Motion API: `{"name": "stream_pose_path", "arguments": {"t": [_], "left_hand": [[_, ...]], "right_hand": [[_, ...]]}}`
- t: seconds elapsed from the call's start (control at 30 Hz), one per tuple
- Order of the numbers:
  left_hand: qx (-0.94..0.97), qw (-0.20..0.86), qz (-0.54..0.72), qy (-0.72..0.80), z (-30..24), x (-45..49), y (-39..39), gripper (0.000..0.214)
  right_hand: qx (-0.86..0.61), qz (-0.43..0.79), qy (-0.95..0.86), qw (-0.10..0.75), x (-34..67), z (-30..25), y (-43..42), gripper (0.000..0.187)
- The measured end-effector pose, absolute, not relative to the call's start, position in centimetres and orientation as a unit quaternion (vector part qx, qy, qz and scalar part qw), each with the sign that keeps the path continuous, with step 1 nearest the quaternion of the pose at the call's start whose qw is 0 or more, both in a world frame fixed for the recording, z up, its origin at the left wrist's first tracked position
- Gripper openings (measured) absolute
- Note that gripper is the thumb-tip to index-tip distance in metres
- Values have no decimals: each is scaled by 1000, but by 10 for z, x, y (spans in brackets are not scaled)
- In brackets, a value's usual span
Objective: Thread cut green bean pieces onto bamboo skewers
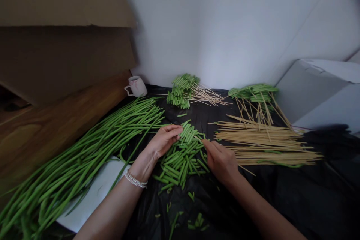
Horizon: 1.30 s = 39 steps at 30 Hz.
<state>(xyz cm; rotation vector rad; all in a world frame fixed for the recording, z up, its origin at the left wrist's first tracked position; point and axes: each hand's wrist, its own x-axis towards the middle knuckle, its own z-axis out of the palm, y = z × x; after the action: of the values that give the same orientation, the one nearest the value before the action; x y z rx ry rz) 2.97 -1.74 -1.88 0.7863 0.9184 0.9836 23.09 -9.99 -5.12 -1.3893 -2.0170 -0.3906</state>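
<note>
My left hand point(168, 138) pinching short green stems point(188, 135), my right hand point(222, 159) gripping thin wooden skewer point(198, 138), white mug point(137, 86) near far-left corner of black plastic sheet point(225, 206)

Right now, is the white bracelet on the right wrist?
No, the bracelet circles the left wrist.

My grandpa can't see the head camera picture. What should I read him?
A person's left hand holds short green stem pieces on a thin tan wooden skewer gripped by the right hand. Long green stems lie left, loose thin tan wooden sticks right.
</note>
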Motion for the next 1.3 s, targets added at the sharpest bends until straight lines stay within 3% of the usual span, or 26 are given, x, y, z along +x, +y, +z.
{"name": "stream_pose_path", "arguments": {"t": [0.47,0.73,1.1,1.3], "left_hand": [[440,632,457,445,-18,32,-21,30],[551,526,452,464,-4,16,-15,26],[440,624,500,409,17,-23,0,25],[600,492,377,506,23,-43,-19,31]], "right_hand": [[-538,-168,-754,337,238,-55,-93,29],[-576,-166,-720,349,252,-62,-85,27],[-572,-183,-722,343,254,-69,-83,29],[-565,-180,-725,351,255,-69,-82,27]]}}
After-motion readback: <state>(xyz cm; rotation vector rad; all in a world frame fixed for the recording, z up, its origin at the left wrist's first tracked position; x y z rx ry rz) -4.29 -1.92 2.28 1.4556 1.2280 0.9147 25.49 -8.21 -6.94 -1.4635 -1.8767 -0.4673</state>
